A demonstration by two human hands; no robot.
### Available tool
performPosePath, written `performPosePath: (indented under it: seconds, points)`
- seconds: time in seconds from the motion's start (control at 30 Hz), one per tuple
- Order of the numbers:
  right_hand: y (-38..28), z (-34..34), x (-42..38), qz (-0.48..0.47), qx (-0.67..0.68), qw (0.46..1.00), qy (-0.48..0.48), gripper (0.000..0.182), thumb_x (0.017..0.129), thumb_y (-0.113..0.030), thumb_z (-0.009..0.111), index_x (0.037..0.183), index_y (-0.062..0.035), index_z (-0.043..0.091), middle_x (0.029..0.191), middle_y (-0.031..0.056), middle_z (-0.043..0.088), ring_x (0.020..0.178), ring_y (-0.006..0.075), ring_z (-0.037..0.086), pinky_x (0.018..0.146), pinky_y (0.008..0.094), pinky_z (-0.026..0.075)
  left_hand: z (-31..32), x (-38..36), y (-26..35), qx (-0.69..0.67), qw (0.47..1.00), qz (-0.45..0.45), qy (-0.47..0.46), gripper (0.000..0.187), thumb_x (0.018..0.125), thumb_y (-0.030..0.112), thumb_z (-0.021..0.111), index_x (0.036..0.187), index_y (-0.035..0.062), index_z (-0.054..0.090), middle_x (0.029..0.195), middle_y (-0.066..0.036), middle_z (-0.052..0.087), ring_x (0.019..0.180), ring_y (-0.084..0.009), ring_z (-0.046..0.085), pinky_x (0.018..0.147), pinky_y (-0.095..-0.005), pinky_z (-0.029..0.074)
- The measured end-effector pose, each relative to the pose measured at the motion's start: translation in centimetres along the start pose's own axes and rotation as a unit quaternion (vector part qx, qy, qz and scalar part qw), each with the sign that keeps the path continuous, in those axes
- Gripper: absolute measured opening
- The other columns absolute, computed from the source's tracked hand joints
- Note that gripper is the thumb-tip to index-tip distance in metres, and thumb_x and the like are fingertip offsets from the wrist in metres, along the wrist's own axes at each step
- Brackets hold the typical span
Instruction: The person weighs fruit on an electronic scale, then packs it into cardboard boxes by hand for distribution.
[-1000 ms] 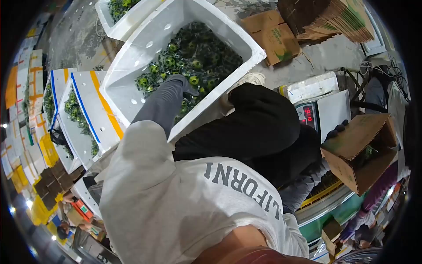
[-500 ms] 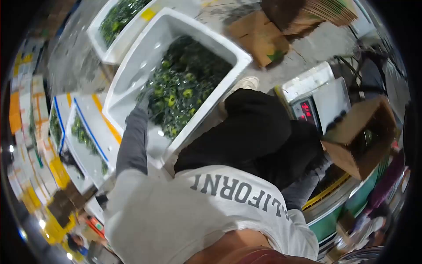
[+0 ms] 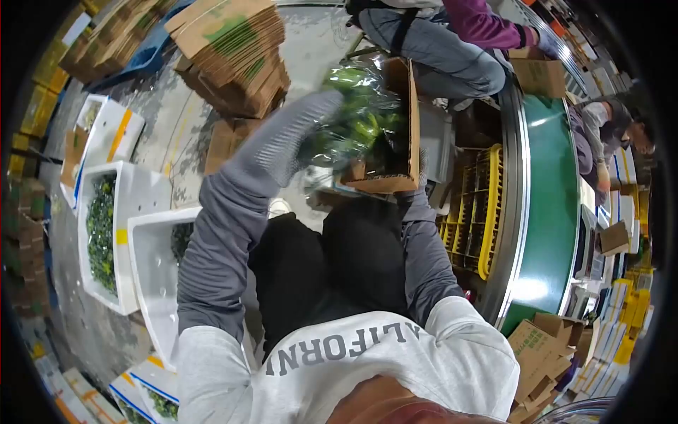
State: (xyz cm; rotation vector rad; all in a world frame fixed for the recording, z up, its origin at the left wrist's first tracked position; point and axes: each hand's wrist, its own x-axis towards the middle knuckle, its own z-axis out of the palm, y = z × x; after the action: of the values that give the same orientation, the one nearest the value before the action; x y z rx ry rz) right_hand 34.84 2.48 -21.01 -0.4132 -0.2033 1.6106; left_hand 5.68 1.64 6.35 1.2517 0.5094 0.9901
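My left hand (image 3: 300, 131), in a grey textured glove, holds clear plastic-wrapped green vegetables (image 3: 364, 116) at the open mouth of a small cardboard box (image 3: 385, 184). Part of the bundle lies inside the box, and glare on the plastic blurs its outline. At the box's right side is my right hand (image 3: 422, 173), gripping it, with most of its fingers hidden behind the cardboard. The box is just beyond my knees.
White foam boxes (image 3: 123, 283) with green vegetables stand at the left. Stacked flat cardboard (image 3: 229, 42) is at the upper left. Right of me are a yellow crate (image 3: 491, 212) and a green conveyor belt (image 3: 547, 212). A co-worker's legs (image 3: 438, 56) are ahead; another person is far right.
The view has swung right. My left hand has left the large foam box and now holds the wrapped vegetables at the cardboard box, which is now in front of me beside my right hand.
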Motion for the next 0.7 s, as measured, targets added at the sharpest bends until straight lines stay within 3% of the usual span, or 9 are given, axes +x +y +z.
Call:
performPosePath:
  seconds: [0.03,0.1,0.17,0.23,0.3,0.37,0.43,0.47,0.7]
  points:
    - [-0.7,-0.5,-0.3,0.029,-0.009,0.999,-0.025,0.053,0.09,-0.042,0.055,0.12,0.0016,0.054,0.101,0.0181,0.065,0.079,0.0297,0.067,0.066,0.0398,0.058,1.3,1.2,-0.6,0.292,0.943,0.139,-0.074,0.047,0.093,0.028,0.057,0.13,-0.0001,0.046,0.117,-0.013,0.057,0.114,-0.0235,0.055,0.098,-0.0325,0.046]
    - [-1.5,-2.0,-0.5,0.02,0.025,0.999,0.002,0.058,0.089,-0.046,0.055,0.124,0.0003,0.052,0.104,0.019,0.065,0.081,0.032,0.067,0.068,0.0424,0.058,4.3,1.4,0.1,0.116,0.985,-0.118,0.051,0.052,0.087,0.013,0.059,0.134,-0.0006,0.042,0.132,-0.014,0.045,0.122,-0.0219,0.047,0.101,-0.0306,0.041]
    - [-1.6,-5.3,0.1,-0.029,0.025,0.998,0.042,0.06,0.088,-0.047,0.055,0.126,-0.0004,0.05,0.107,0.0196,0.064,0.084,0.0337,0.067,0.071,0.0452,0.057,3.8,1.3,-2.4,0.125,0.988,-0.04,0.084,0.049,0.081,-0.005,0.054,0.129,0.0001,0.048,0.146,-0.016,0.03,0.13,-0.0252,0.04,0.101,-0.0315,0.041]
    - [-2.3,-3.3,-0.9,0.056,0.099,0.992,-0.052,0.064,0.086,-0.046,0.058,0.131,-0.0027,0.046,0.118,0.0196,0.059,0.1,0.0372,0.062,0.086,0.0532,0.052,4.8,1.4,-2.4,0.065,0.981,-0.153,0.101,0.05,0.082,0.0,0.057,0.131,0.0007,0.047,0.147,-0.014,0.029,0.135,-0.0234,0.032,0.104,-0.032,0.037]
    - [-2.9,-1.6,-1.6,0.077,0.12,0.986,-0.085,0.065,0.085,-0.043,0.062,0.134,-0.0038,0.043,0.123,0.018,0.057,0.107,0.0355,0.059,0.09,0.0519,0.05,4.8,1.1,-5.7,-0.078,0.971,-0.204,0.101,0.052,0.081,0.003,0.058,0.132,0.0008,0.046,0.147,-0.014,0.028,0.137,-0.0214,0.028,0.106,-0.0327,0.035]
    - [-2.9,-1.5,-1.7,0.066,0.024,0.997,-0.014,0.068,0.083,-0.039,0.066,0.136,-0.0047,0.04,0.127,0.0163,0.054,0.113,0.0336,0.056,0.094,0.0501,0.048,2.6,2.1,-10.0,0.226,0.971,0.072,-0.03,0.062,0.081,0.009,0.061,0.138,-0.0001,0.038,0.148,-0.013,0.028,0.139,-0.021,0.023,0.11,-0.0339,0.026]
    - [-3.0,1.8,-1.6,0.043,-0.089,0.993,-0.062,0.068,0.081,-0.04,0.069,0.132,-0.0043,0.043,0.122,0.0149,0.057,0.108,0.0309,0.058,0.093,0.0463,0.049,4.6,4.9,-7.3,0.261,0.958,-0.063,0.1,0.069,0.08,0.012,0.062,0.141,-0.001,0.033,0.149,-0.013,0.028,0.139,-0.0219,0.024,0.112,-0.0341,0.023]
    - [-3.4,2.4,-1.5,0.058,-0.116,0.988,-0.081,0.07,0.08,-0.039,0.071,0.133,-0.0041,0.042,0.124,0.0143,0.056,0.11,0.0309,0.057,0.093,0.0464,0.048,3.3,6.2,-8.0,0.355,0.932,-0.017,0.062,0.069,0.083,0.025,0.062,0.142,0.0084,0.031,0.139,-0.022,0.036,0.13,-0.0325,0.037,0.104,-0.0408,0.034]
    - [-4.1,5.1,-3.5,0.299,-0.3,0.906,-0.005,0.045,0.09,-0.025,0.061,0.128,-0.0035,0.049,0.114,0.0085,0.061,0.101,0.0186,0.059,0.086,0.0334,0.049,2.5,15.4,-10.8,0.602,0.783,-0.071,-0.143,0.076,0.075,0.02,0.067,0.143,0.0135,0.032,0.137,-0.021,0.037,0.128,-0.0356,0.036,0.105,-0.04,0.034]
